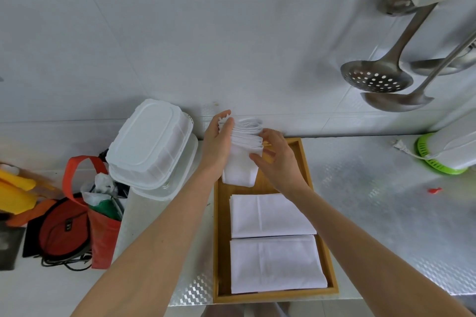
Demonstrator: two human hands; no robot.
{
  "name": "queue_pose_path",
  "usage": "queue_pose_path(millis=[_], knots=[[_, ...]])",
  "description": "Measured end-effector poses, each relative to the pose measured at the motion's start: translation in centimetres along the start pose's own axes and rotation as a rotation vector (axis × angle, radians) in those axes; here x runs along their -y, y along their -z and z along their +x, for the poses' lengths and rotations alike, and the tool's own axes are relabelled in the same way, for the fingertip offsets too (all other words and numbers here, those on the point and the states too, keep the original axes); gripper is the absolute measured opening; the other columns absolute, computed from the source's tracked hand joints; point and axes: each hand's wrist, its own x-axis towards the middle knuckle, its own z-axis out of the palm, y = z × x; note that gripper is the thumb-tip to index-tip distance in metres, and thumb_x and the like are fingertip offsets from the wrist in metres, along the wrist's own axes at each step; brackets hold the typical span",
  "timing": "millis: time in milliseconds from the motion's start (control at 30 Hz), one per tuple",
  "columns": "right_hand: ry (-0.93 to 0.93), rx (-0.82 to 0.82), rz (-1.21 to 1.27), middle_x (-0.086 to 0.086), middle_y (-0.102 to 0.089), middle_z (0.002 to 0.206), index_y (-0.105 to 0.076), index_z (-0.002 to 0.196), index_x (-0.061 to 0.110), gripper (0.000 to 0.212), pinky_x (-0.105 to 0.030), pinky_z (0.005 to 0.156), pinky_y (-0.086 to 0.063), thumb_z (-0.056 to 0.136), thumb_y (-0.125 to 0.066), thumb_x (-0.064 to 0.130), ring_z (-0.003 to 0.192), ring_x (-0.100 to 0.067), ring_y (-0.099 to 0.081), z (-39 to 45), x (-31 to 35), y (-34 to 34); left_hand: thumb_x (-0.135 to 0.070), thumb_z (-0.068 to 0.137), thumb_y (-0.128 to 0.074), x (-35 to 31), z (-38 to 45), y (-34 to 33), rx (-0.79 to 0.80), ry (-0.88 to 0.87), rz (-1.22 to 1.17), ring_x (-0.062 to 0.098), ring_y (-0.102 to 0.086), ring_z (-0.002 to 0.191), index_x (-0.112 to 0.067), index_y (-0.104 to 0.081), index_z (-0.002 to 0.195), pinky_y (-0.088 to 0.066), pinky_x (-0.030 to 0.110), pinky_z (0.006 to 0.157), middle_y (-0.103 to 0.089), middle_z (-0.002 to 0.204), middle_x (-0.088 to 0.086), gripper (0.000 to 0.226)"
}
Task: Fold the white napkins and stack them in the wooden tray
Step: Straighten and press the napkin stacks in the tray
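A wooden tray (325,244) lies lengthwise on the counter in front of me. Two folded white napkins rest flat in it, one in the middle (268,215) and one at the near end (277,264). Above the tray's far end, both hands hold a bundle of folded white napkins (242,159) that hangs down towards the tray. My left hand (217,144) grips the bundle's left side near the top. My right hand (277,159) pinches its right edge with curled fingers.
White lidded plastic containers (149,144) stand stacked left of the tray. Red bags and cables (77,224) lie further left. Metal ladles and a skimmer (377,77) hang on the tiled wall at right. A green and white appliance (448,152) stands far right.
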Motion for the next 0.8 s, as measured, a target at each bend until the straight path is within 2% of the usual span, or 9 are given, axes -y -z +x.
queue_pose_path(millis=[67,200,300,433,600,733,800], knots=[[0.028,-0.031,-0.019,0.008,-0.049,0.121,-0.056,0.114,0.013,0.036,-0.02,0.091,-0.051,0.082,-0.072,0.011,0.105,-0.008,-0.057,-0.1,-0.2,-0.1,-0.028,0.098,-0.049,0.0,0.0,0.0,0.003,0.003,-0.001,0.013,-0.057,0.106,-0.029,-0.058,0.115,-0.047,0.028,0.092,-0.06,0.111,-0.007,0.019],[-0.057,-0.114,0.048,0.008,-0.058,0.111,-0.046,0.115,0.022,0.047,-0.007,0.083,-0.048,0.08,-0.075,0.01,0.098,0.001,-0.058,0.2,0.0,0.0,-0.031,0.097,-0.049,0.2,0.0,0.0,-0.009,0.002,0.021,0.013,-0.055,0.109,-0.029,-0.058,0.116,-0.044,0.027,0.094,-0.06,0.117,-0.004,0.021],[-0.051,-0.121,0.024,0.008,-0.061,0.107,-0.05,0.119,0.018,0.046,-0.011,0.084,-0.051,0.08,-0.074,0.01,0.094,0.0,-0.061,0.5,-0.1,0.1,-0.029,0.097,-0.049,0.0,0.0,-0.1,-0.011,0.009,0.008,0.01,-0.055,0.104,-0.028,-0.058,0.115,-0.044,0.022,0.088,-0.059,0.111,-0.007,0.02],[-0.022,-0.093,-0.005,0.002,-0.059,0.114,-0.05,0.126,0.017,0.054,-0.016,0.082,-0.054,0.079,-0.076,0.009,0.091,-0.007,-0.062,0.8,-0.2,0.2,-0.027,0.098,-0.048,-0.5,-0.1,-0.3,-0.005,0.011,0.01,0.004,-0.055,0.094,-0.026,-0.056,0.116,-0.042,0.016,0.074,-0.058,0.103,-0.009,0.02],[-0.025,-0.027,0.0,0.004,-0.061,0.113,-0.05,0.128,0.015,0.058,-0.012,0.078,-0.052,0.077,-0.076,0.007,0.088,-0.004,-0.061,1.2,0.1,0.9,-0.024,0.097,-0.049,-0.2,0.0,0.0,0.033,-0.009,0.005,0.006,-0.057,0.094,-0.025,-0.059,0.115,-0.043,0.017,0.078,-0.061,0.103,-0.009,0.021],[-0.031,0.042,0.007,0.013,-0.059,0.093,-0.049,0.127,0.012,0.059,-0.015,0.08,-0.053,0.076,-0.076,0.004,0.086,-0.002,-0.061,1.4,0.2,1.4,-0.025,0.096,-0.05,0.2,-0.2,0.2,0.045,-0.022,0.022,0.009,-0.057,0.1,-0.027,-0.061,0.112,-0.044,0.023,0.087,-0.062,0.107,-0.007,0.02],[-0.036,0.033,0.022,0.011,-0.06,0.09,-0.049,0.125,0.011,0.057,-0.013,0.079,-0.052,0.076,-0.076,0.003,0.085,-0.001,-0.061,1.4,0.0,1.4,-0.026,0.096,-0.049,0.2,-0.3,0.2,0.039,-0.027,0.033,0.005,-0.055,0.101,-0.027,-0.062,0.112,-0.043,0.02,0.086,-0.061,0.108,-0.011,0.021]])
